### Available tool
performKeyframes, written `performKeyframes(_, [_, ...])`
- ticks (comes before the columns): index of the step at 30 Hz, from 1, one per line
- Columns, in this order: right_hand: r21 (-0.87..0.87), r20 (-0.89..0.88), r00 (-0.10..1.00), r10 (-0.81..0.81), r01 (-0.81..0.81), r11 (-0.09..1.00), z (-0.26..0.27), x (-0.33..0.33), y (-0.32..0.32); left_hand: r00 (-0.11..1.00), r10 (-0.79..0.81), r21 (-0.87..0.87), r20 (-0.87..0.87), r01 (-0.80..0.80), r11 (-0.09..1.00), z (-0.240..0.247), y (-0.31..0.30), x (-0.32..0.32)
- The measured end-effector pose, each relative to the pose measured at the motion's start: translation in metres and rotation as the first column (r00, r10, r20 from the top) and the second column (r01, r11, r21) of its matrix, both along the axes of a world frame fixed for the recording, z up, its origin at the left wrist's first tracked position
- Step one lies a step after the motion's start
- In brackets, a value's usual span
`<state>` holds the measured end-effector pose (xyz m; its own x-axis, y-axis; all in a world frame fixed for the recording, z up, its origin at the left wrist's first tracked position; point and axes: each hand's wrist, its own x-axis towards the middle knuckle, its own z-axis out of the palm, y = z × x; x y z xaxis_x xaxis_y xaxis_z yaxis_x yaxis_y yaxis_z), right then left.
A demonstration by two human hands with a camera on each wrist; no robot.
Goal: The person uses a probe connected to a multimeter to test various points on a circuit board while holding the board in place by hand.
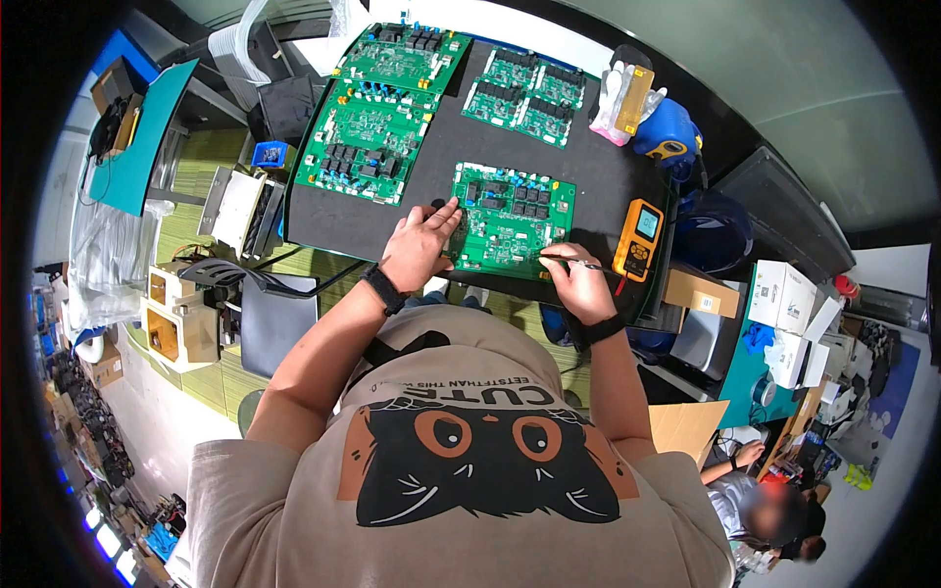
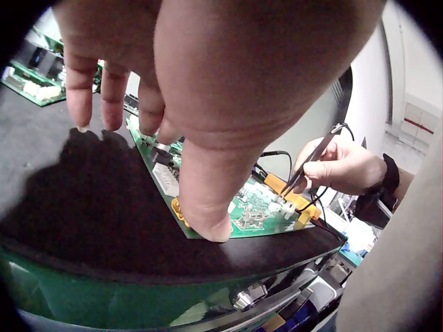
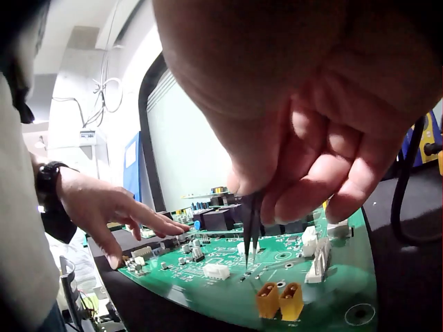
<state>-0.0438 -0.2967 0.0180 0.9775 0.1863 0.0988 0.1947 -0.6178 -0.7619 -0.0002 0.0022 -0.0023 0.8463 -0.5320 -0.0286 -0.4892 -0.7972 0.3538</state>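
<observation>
A green circuit board [image 1: 529, 230] lies flat on the dark mat in front of me. My left hand [image 1: 420, 245] rests at the board's left edge with its fingers extended; in the left wrist view its thumb [image 2: 208, 207] presses on the board's corner. Black tweezers [image 3: 251, 232] are pinched between the thumb and fingers of my right hand [image 1: 580, 286]. Their tips point down at the board's surface, beside two yellow connectors [image 3: 278, 301] and near a white connector [image 3: 217, 271] in the right wrist view. Black relays sit along the board's far half.
Two large green boards [image 1: 363, 137] lie at the left of the mat, and a panel of smaller boards [image 1: 524, 96] at the back. To the right are a yellow handheld meter [image 1: 639, 238], a blue tool [image 1: 667, 132] and white gloves [image 1: 610, 98]. Another person sits at lower right.
</observation>
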Motion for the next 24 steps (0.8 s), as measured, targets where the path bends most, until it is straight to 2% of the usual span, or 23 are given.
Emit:
performKeyframes(5, [0.058,0.033,0.99,-0.136,0.134,0.989,-0.01,-0.012,0.01,1.0,0.002,0.002,0.002,-0.002,1.0,0.002,-0.001,-0.001])
performKeyframes(7, [0.135,0.002,0.962,-0.274,0.271,0.953,-0.017,-0.018,0.019,1.0,-0.001,-0.001,0.012,0.001,1.0,0.001,-0.001,0.0])
performKeyframes(11, [0.22,0.037,0.928,-0.371,0.354,0.909,-0.027,-0.025,0.03,1.0,-0.001,-0.003,0.012,0.001,1.0,0.001,-0.001,0.0])
performKeyframes(18, [0.247,0.002,0.908,-0.419,0.406,0.88,-0.027,-0.028,0.032,1.0,0.002,-0.005,-0.01,-0.002,1.0,0.003,-0.001,0.0])
performKeyframes(20, [0.19,0.039,0.898,-0.438,0.423,0.886,-0.021,-0.03,0.037,1.0,-0.003,0.0,-0.011,0.003,1.0,0.005,-0.001,-0.001])
performKeyframes(24, [0.185,-0.002,0.88,-0.475,0.467,0.865,-0.021,-0.03,0.043,0.999,-0.008,-0.01,-0.04,0.008,1.0,0.007,-0.002,0.0])
